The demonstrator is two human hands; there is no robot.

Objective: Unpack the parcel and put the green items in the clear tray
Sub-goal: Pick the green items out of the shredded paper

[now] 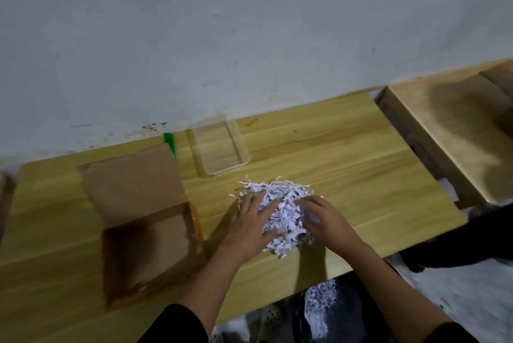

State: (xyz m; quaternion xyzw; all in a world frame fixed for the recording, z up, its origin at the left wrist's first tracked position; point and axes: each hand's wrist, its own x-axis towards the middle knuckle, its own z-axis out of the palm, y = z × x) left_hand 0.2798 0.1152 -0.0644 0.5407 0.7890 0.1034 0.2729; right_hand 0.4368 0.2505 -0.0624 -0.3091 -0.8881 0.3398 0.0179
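A: From the head camera, where is the parcel?

B: The cardboard box [150,237] sits open on the left part of the wooden table [347,176], its lid flap [130,178] folded back toward the wall [249,37]. The inside looks dark and bare as far as can be seen.

A: And the hands?

B: Both are on a heap of shredded paper [280,212] lying on the table to the right of the box. The left hand [249,220] lies on the heap's left side with fingers spread and flat, gripping nothing. The right hand [324,215] presses on the right side, fingers curled loosely into the shreds; whether it has hold of anything under the paper cannot be told.

A: The clear tray?

B: The clear tray [219,145] stands beyond the heap, near the wall, apart from the paper and looking bare inside.

A: Any green items?

B: Only one green thing [170,144] shows, a narrow strip poking up behind the lid flap, just left of the tray. What it is cannot be told. Nothing green shows clearly within the heap.

A: Anything else?

B: A second wooden table [433,131] stands to the right, and more shredded bits [322,303] lie below the near table edge
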